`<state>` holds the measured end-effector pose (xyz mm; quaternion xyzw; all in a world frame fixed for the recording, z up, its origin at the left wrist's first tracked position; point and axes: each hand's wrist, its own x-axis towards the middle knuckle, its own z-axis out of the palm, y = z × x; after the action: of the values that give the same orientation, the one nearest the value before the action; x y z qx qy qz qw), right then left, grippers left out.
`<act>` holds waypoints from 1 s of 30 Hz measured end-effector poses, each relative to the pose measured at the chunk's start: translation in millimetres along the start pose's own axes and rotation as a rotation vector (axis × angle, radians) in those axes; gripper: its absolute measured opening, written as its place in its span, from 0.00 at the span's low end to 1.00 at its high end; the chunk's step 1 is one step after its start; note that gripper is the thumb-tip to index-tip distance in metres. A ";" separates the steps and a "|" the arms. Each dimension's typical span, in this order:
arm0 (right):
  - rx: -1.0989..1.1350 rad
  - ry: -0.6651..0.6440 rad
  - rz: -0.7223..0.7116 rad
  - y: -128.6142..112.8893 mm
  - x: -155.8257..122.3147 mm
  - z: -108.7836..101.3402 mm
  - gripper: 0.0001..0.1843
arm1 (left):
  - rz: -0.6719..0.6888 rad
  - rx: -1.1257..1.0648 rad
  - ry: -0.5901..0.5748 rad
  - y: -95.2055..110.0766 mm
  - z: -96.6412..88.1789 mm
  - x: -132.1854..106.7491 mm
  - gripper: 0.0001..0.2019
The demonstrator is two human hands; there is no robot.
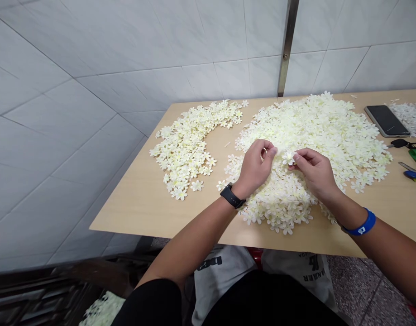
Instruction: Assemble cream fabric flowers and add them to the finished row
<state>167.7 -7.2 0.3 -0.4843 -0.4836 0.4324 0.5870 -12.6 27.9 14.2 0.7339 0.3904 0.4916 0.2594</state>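
Between my hands, above a large heap of cream artificial flowers (316,122), is a single artificial flower (288,158). My right hand (313,172) pinches this flower at its edge between thumb and fingers. To its left, my left hand (257,165) is closed, thumb pressed to forefinger; whatever those fingertips hold is too small or hidden to name. The flowers under both hands have pale petals and yellowish centres. Over to the left lies a second, curved pile of the same flowers (185,149), apart from the heap.
A phone (387,121) lies at the back right beside a white pile (411,115). Small scissors or snips with a blue handle (414,174) and a black key (399,143) are at the right. A tiled wall borders the wooden table (133,213). More flowers (104,310) sit below left.
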 end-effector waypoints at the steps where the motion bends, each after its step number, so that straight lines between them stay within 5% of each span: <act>1: -0.005 0.005 0.000 -0.5 -0.1 0.1 0.15 | 0.017 0.031 -0.001 1.2 -0.1 -0.5 0.09; 9: -0.031 -0.001 -0.010 -5.8 -2.6 2.7 0.16 | 0.204 0.135 -0.091 10.6 2.6 -6.4 0.05; 30: -0.082 -0.024 -0.051 -4.8 -2.9 2.6 0.15 | 0.192 0.113 -0.052 2.8 8.4 -8.5 0.04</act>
<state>164.8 -10.4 4.8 -0.4903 -0.5201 0.4028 0.5717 -5.8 19.3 8.8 0.7939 0.3384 0.4723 0.1792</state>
